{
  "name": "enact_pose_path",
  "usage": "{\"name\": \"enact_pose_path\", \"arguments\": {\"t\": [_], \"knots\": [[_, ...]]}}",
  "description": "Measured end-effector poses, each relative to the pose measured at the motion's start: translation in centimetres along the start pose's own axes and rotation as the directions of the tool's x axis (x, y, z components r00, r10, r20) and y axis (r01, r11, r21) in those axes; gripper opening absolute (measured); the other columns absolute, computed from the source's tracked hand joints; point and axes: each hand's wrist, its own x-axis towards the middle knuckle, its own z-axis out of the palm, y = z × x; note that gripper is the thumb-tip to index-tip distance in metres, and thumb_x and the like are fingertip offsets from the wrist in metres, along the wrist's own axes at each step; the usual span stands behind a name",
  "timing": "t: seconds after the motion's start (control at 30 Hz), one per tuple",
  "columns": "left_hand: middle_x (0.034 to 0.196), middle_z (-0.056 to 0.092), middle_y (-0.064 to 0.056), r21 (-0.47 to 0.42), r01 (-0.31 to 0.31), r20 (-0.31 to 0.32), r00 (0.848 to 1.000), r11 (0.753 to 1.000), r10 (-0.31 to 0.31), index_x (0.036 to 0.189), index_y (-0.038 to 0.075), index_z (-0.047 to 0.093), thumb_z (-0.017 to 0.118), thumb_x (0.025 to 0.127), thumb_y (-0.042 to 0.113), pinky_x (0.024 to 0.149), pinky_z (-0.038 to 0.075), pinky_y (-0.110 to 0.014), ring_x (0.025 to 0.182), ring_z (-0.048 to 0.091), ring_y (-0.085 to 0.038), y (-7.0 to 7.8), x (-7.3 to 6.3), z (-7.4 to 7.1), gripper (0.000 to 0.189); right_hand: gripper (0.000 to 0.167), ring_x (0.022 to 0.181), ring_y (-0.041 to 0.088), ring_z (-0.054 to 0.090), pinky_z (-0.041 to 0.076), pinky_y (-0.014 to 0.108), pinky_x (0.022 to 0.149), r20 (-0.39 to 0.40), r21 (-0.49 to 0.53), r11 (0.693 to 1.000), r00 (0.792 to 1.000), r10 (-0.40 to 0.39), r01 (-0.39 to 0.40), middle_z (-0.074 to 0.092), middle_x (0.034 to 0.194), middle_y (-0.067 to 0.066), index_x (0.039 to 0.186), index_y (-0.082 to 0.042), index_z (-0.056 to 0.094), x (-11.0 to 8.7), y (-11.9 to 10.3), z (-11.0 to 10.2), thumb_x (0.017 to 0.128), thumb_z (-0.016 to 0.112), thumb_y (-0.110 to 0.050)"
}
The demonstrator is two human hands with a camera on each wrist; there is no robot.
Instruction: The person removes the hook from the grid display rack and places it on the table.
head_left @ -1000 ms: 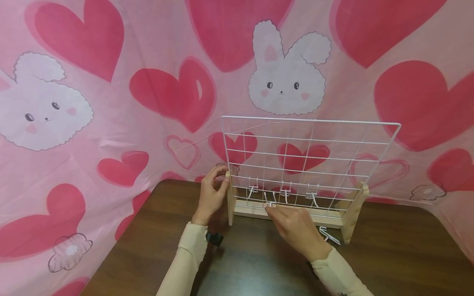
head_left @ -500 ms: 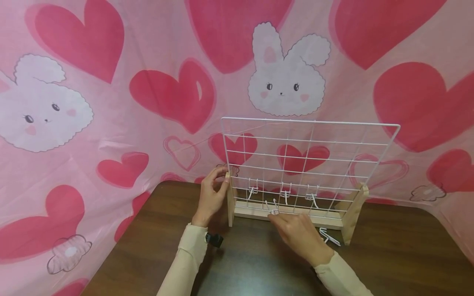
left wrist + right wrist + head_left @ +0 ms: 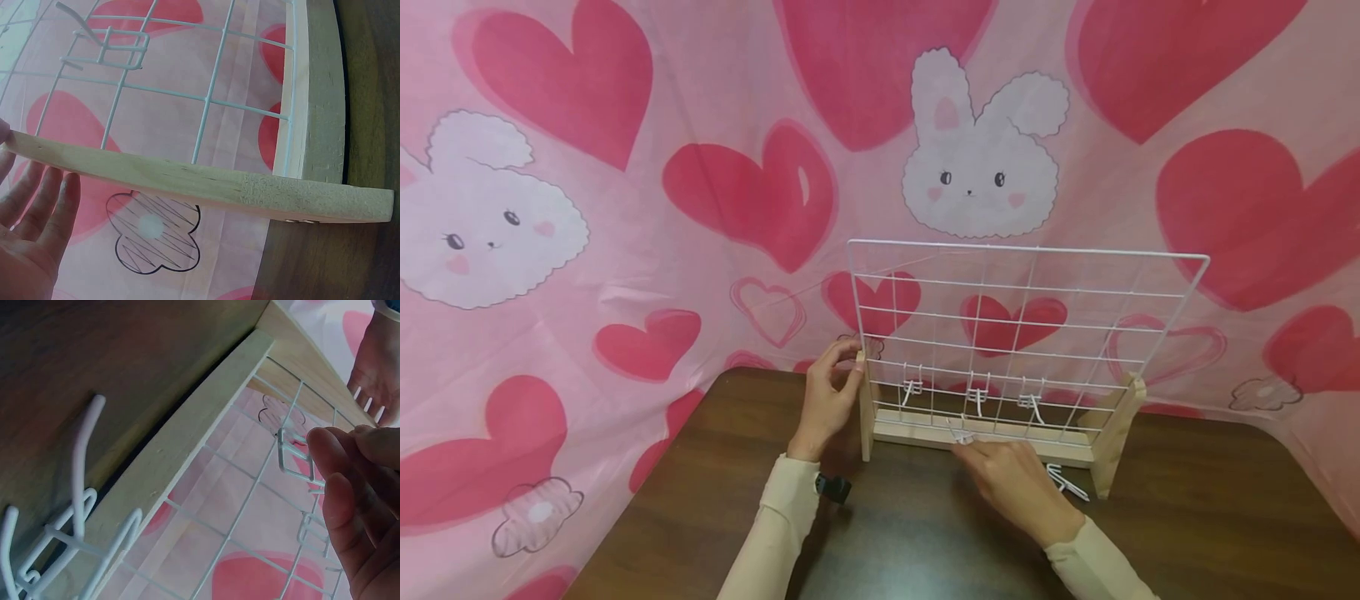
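Observation:
A white wire grid panel [image 3: 1030, 321] stands in a light wooden stand [image 3: 985, 436]. My left hand [image 3: 829, 398] grips the upper end of the stand's left upright [image 3: 156, 172], thumb on one side and fingers on the other. Low at the grid's front, my right hand [image 3: 1018, 483] pinches a white wire hook [image 3: 961, 435]; in the right wrist view the fingertips partly cover the hook. Three similar hooks hang in a row on the grid, among them a left hook [image 3: 912, 387], a middle hook [image 3: 977, 394] and a right hook [image 3: 1032, 402].
Loose white hooks [image 3: 1066, 482] lie on the brown table [image 3: 910, 533] near the stand's right upright [image 3: 1118, 437]. Behind the table hangs a pink cloth [image 3: 715, 217] printed with hearts and rabbits.
My right hand, with the hook, has moved slightly down and to the right, toward the front of the stand's base. The left hand keeps its grip on the upright.

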Motion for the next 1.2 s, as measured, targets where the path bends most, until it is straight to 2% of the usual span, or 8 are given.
{"name": "enact_pose_path", "arguments": {"t": [0.17,0.27,0.5,0.6,0.73,0.9,1.17,1.2], "knots": [[0.122,0.069,-0.025,-0.014,0.01,-0.003,1.0,1.0,-0.01,0.123,-0.008,0.066,0.066,0.096,-0.001,0.093,0.062,-0.042,0.11,0.069,-0.03,0.1,0.0,0.1,0.028,0.021,0.058,0.014,0.064,0.045,0.032,0.047,0.017,-0.013,1.0,1.0,0.013,-0.013,0.068,0.071,-0.008,0.097,-0.017,0.072,-0.4,0.1,0.2,0.079,0.071,-0.006],[0.122,0.07,-0.024,-0.015,0.018,-0.008,1.0,1.0,-0.018,0.123,-0.007,0.067,0.067,0.095,-0.003,0.094,0.061,-0.041,0.11,0.069,-0.032,0.1,-0.1,0.1,0.027,0.024,0.056,0.013,0.063,0.043,0.031,0.046,0.035,-0.018,1.0,0.999,0.023,-0.023,0.068,0.07,-0.008,0.095,-0.017,0.072,-0.7,0.1,0.2,0.076,0.075,-0.003],[0.123,0.068,-0.031,0.012,0.023,-0.012,1.0,1.0,-0.023,0.123,-0.013,0.065,0.064,0.094,-0.009,0.092,0.06,-0.027,0.111,0.067,-0.041,0.1,-0.1,0.3,0.029,0.025,0.053,0.013,0.06,0.041,0.029,0.045,0.071,-0.025,0.999,0.997,0.034,-0.032,0.066,0.068,-0.009,0.088,-0.017,0.068,-1.4,0.3,0.3,0.073,0.078,0.0],[0.123,0.068,-0.031,0.019,0.013,-0.012,1.0,1.0,-0.013,0.123,-0.013,0.065,0.064,0.094,-0.008,0.093,0.06,-0.031,0.111,0.067,-0.042,0.1,0.0,0.3,0.029,0.026,0.051,0.013,0.058,0.039,0.028,0.045,0.077,-0.025,0.999,0.996,0.038,-0.036,0.064,0.067,-0.008,0.087,-0.017,0.067,-1.6,0.5,0.3,0.072,0.078,0.001],[0.122,0.07,-0.024,0.014,0.003,-0.014,1.0,1.0,-0.002,0.122,-0.006,0.068,0.066,0.094,-0.005,0.094,0.061,-0.045,0.111,0.069,-0.036,0.1,0.0,0.2,0.028,0.027,0.05,0.013,0.058,0.038,0.028,0.044,0.094,-0.041,0.999,0.995,0.036,-0.032,0.063,0.066,-0.008,0.086,-0.017,0.066,-1.7,0.6,0.3,0.071,0.079,0.001],[0.123,0.071,-0.018,-0.009,-0.009,-0.005,1.0,1.0,0.009,0.123,-0.002,0.069,0.067,0.096,0.0,0.095,0.06,-0.053,0.111,0.07,-0.032,0.0,0.0,0.1,0.027,0.027,0.051,0.014,0.06,0.038,0.03,0.044,0.117,-0.063,0.997,0.992,0.044,-0.037,0.063,0.064,-0.008,0.082,-0.017,0.065,-1.9,0.7,0.2,0.071,0.082,0.0],[0.123,0.071,-0.019,-0.013,0.002,-0.001,1.0,1.0,-0.002,0.123,-0.004,0.068,0.067,0.095,-0.002,0.096,0.06,-0.052,0.111,0.069,-0.03,0.0,0.0,0.0,0.028,0.025,0.051,0.015,0.06,0.038,0.031,0.045,0.163,-0.068,0.996,0.984,0.066,-0.056,0.065,0.063,-0.008,0.079,-0.018,0.065,-1.8,0.7,0.0,0.073,0.083,-0.001],[0.123,0.071,-0.02,-0.015,0.002,-0.002,1.0,1.0,-0.002,0.123,-0.006,0.067,0.067,0.095,-0.002,0.096,0.061,-0.048,0.111,0.069,-0.03,0.0,0.0,0.0,0.028,0.025,0.052,0.015,0.061,0.039,0.031,0.045,0.169,-0.066,0.996,0.983,0.067,-0.057,0.066,0.064,-0.008,0.079,-0.018,0.065,-1.8,0.7,0.0,0.073,0.082,0.0]]}}
